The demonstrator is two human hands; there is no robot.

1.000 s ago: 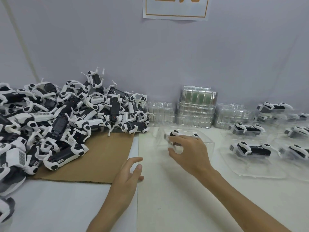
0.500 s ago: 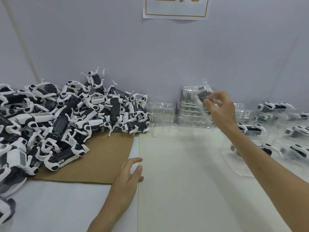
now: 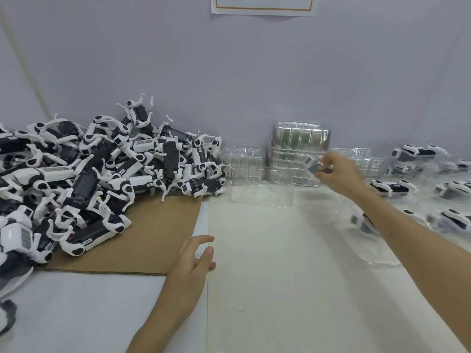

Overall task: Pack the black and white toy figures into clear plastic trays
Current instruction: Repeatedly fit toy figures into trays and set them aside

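A grey wall [image 3: 229, 72] backs our white table [image 3: 280, 289]; a sheet [image 3: 263, 5] pinned to it is cut off by the top edge. At left the toy pile [image 3: 102, 174] sprawls over brown card [image 3: 153, 238] and runs out of view. Our left hand [image 3: 191, 263] rests at the card's near corner, fingers loosely spread, holding nothing. Our right hand [image 3: 340, 173] is raised before the tray stack [image 3: 298, 149], pinching a clear tray [image 3: 310, 161] with a dark toy [image 3: 318, 169] inside; both are blurred, so we cannot tell how the toy sits. An empty tray [image 3: 262, 194] lies just right of the pile. The packed trays [image 3: 392, 187] at right are smeared, one partly hidden behind our forearm [image 3: 407, 240].
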